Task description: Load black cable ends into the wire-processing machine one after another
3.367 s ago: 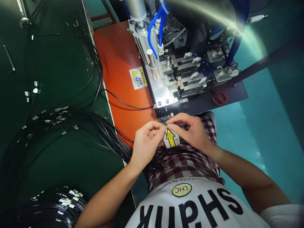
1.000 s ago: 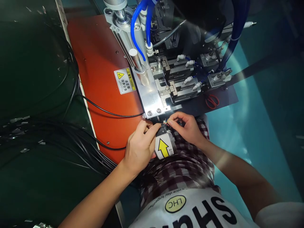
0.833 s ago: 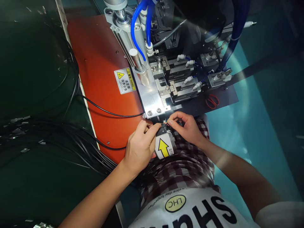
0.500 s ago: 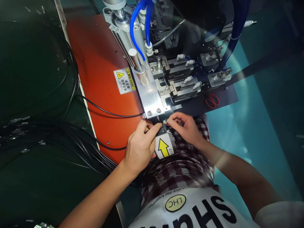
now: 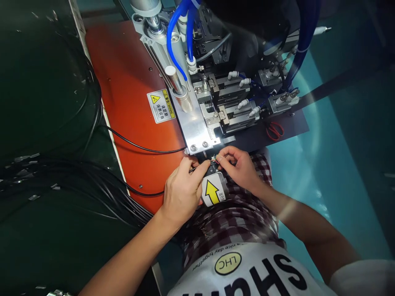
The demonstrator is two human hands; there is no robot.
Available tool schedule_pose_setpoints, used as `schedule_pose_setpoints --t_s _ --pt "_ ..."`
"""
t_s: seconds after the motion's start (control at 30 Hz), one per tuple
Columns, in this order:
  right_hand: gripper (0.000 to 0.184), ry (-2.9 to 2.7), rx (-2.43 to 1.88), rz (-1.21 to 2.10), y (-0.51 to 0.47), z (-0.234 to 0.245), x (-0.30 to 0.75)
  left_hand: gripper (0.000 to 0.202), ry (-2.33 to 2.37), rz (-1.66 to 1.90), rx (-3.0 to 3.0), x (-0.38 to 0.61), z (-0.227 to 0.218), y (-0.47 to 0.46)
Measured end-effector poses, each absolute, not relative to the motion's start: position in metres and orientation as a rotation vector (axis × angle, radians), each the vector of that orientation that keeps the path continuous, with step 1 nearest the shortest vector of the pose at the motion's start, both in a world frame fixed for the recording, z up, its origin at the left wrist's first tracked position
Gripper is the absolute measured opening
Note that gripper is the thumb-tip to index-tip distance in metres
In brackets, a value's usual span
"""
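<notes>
My left hand [image 5: 184, 187] is closed on a black cable [image 5: 148, 192] that runs in from the left across the orange plate. Past its thumb, fine coloured wires [image 5: 213, 158] stick out at the cable's end. Thumb and forefinger of my right hand [image 5: 237, 167] pinch these thin wires from the other side. Both hands meet just in front of the machine's metal plate [image 5: 196, 133]. Below the fingertips is a black fixture with a white label [image 5: 214, 190] bearing a yellow arrow. The exact tips of the wires are too small to make out.
An air cylinder with blue hoses [image 5: 189, 37] rises behind the hands. Small actuators [image 5: 237, 105] stand to the right, near red-handled scissors [image 5: 275, 130]. A bundle of black cables [image 5: 101, 181] lies on the dark green surface at left. An orange plate [image 5: 129, 102] carries a warning label.
My right fingers have shifted very slightly at the wires. The left hand stays almost in place, and the whole view has moved a little.
</notes>
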State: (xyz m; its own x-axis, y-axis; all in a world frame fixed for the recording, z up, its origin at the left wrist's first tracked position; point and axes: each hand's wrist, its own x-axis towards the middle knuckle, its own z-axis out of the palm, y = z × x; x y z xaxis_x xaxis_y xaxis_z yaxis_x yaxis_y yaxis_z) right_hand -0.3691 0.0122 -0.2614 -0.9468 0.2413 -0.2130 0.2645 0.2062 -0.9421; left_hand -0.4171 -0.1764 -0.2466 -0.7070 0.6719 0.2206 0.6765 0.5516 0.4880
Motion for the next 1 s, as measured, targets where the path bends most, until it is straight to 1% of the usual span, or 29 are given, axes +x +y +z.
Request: schedule_pose_setpoints --t_s 0.1,0.23,0.53,0.83,1.0 --pt "0.017 2.435 0.493 -1.902 0.014 -0.258 -0.369 0.033 -2.768 -0.877 -1.183 -0.417 -0.246 -0.177" --pt "0.011 2.628 0.459 -1.865 0.012 -0.256 -0.371 0.032 -2.770 -0.870 -1.187 -0.418 -0.247 -0.178" --pt "0.010 2.624 0.413 -1.994 0.002 -0.268 -0.370 0.033 -2.796 -0.860 -1.168 -0.417 -0.247 -0.179" --pt "0.016 2.460 0.549 -2.013 0.001 -0.272 -0.368 0.033 -2.771 -0.868 -1.176 -0.418 -0.246 -0.178" --pt "0.024 2.235 0.597 -1.975 0.009 -0.268 -0.368 0.033 -2.758 -0.901 -1.183 -0.418 -0.247 -0.179"
